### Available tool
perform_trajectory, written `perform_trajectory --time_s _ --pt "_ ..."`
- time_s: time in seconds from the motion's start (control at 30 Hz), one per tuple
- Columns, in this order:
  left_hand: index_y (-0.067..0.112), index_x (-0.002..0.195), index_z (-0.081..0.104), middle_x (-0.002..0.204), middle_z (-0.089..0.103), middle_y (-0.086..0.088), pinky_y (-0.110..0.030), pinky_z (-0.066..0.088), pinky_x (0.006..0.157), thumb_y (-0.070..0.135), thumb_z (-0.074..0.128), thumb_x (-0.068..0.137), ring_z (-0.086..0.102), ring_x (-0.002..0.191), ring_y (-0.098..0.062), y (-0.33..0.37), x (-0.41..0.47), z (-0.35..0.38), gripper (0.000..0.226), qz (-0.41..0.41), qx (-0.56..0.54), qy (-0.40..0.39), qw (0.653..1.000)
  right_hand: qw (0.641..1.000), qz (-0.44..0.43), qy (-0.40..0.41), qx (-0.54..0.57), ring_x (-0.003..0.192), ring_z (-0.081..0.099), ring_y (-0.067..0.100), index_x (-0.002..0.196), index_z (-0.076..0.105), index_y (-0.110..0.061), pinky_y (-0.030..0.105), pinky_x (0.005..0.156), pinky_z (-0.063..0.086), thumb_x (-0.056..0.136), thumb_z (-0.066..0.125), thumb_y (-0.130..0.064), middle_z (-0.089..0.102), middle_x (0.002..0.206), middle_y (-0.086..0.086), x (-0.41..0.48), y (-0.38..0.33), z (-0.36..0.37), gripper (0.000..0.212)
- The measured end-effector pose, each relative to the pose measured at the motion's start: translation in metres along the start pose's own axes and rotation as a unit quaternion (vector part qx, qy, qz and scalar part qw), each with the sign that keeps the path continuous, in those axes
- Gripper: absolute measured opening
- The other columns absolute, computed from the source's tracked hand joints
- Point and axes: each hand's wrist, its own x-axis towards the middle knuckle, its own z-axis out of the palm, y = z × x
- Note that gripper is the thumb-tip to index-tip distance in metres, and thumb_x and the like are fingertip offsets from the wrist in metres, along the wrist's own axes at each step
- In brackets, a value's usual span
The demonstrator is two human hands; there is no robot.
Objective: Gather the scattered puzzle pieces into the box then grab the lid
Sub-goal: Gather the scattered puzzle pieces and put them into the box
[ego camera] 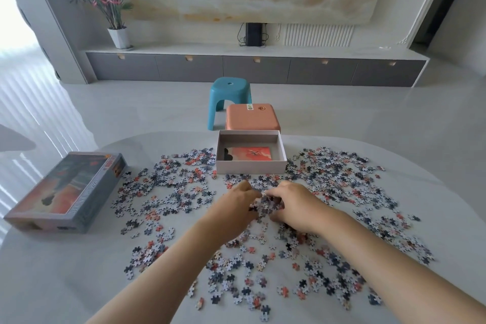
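Observation:
Many small puzzle pieces lie scattered over the pale round table. The open white box stands at the table's far middle, with a red picture sheet on its bottom. The printed lid rests face up at the left. My left hand and my right hand are cupped together just in front of the box, pressing a clump of pieces between them.
Beyond the table's far edge stand a teal plastic stool and a salmon-pink stool. A low grey cabinet runs along the back wall, with a potted plant at its left end.

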Motion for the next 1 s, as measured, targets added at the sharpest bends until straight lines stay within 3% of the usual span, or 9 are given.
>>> perform_trajectory --time_s 0.13,0.33,0.43,0.5,0.6,0.77,0.9,1.0 --pt "0.021 0.112 0.07 0.107 0.056 0.003 -0.029 0.05 0.091 0.018 0.066 0.088 0.058 0.091 -0.013 -0.001 0.01 -0.006 0.024 -0.011 0.002 -0.013 1.0 1.0 -0.001 0.022 0.02 0.091 0.054 0.012 0.113 0.071 -0.027 0.024 0.08 0.042 0.083 0.076 -0.02 0.062 0.111 -0.004 0.004 -0.003 -0.001 0.032" --pt "0.022 0.099 0.074 0.104 0.058 0.002 -0.027 0.051 0.086 0.017 0.069 0.086 0.058 0.085 -0.013 -0.006 0.012 -0.009 0.015 -0.03 -0.032 -0.002 0.999 0.996 0.032 0.043 0.065 0.091 0.062 0.01 0.104 0.075 -0.026 0.023 0.08 0.048 0.076 0.084 -0.02 0.069 0.107 -0.006 0.008 -0.007 -0.001 0.03" --pt "0.02 0.099 0.074 0.101 0.067 0.002 -0.026 0.051 0.083 0.014 0.067 0.086 0.059 0.081 -0.01 -0.007 0.014 -0.012 0.016 -0.042 -0.053 0.004 0.998 0.994 0.044 0.037 0.097 0.083 0.065 0.006 0.091 0.077 -0.026 0.019 0.071 0.049 0.074 0.085 -0.015 0.072 0.094 -0.009 0.01 -0.008 -0.004 0.022" --pt "0.018 0.097 0.074 0.095 0.07 0.005 -0.027 0.053 0.082 0.012 0.066 0.086 0.061 0.079 -0.01 -0.008 0.018 -0.017 0.015 -0.048 -0.075 0.008 0.996 0.989 0.057 0.032 0.132 0.073 0.069 0.009 0.079 0.077 -0.027 0.023 0.066 0.056 0.075 0.083 -0.012 0.073 0.083 -0.01 0.014 -0.01 -0.009 0.017" --pt "0.02 0.093 0.074 0.084 0.067 0.011 -0.021 0.055 0.07 0.014 0.068 0.086 0.062 0.071 -0.006 -0.013 0.027 -0.031 0.011 -0.059 -0.11 0.046 0.991 0.984 0.054 0.071 0.156 0.064 0.07 0.011 0.076 0.076 -0.026 0.022 0.055 0.054 0.077 0.081 -0.011 0.073 0.074 -0.01 0.022 -0.013 -0.023 0.016" --pt "0.025 0.089 0.073 0.085 0.069 0.012 -0.011 0.048 0.062 0.013 0.065 0.087 0.063 0.072 -0.004 -0.027 0.053 -0.054 0.015 -0.072 -0.144 0.15 0.975 0.958 0.005 0.221 0.183 0.066 0.064 0.005 0.076 0.077 -0.023 0.019 0.066 0.05 0.077 0.081 -0.013 0.07 0.071 -0.012 0.049 -0.016 -0.044 0.011" --pt "0.021 0.094 0.075 0.089 0.066 0.008 -0.01 0.042 0.069 0.011 0.064 0.087 0.058 0.076 -0.004 -0.04 0.069 -0.052 0.016 -0.079 -0.106 0.21 0.969 0.94 -0.05 0.305 0.145 0.073 0.06 -0.002 0.086 0.079 -0.02 0.007 0.07 0.044 0.079 0.079 -0.011 0.068 0.081 -0.01 0.074 -0.011 -0.041 0.011" --pt "0.013 0.103 0.075 0.098 0.066 -0.001 -0.02 0.045 0.08 0.008 0.063 0.088 0.061 0.085 -0.015 -0.043 0.074 -0.04 0.019 -0.045 -0.07 0.23 0.97 0.947 -0.1 0.295 0.078 0.09 0.064 0.012 0.102 0.077 -0.014 0.023 0.088 0.051 0.087 0.07 -0.008 0.072 0.099 0.001 0.087 -0.004 -0.03 0.018"
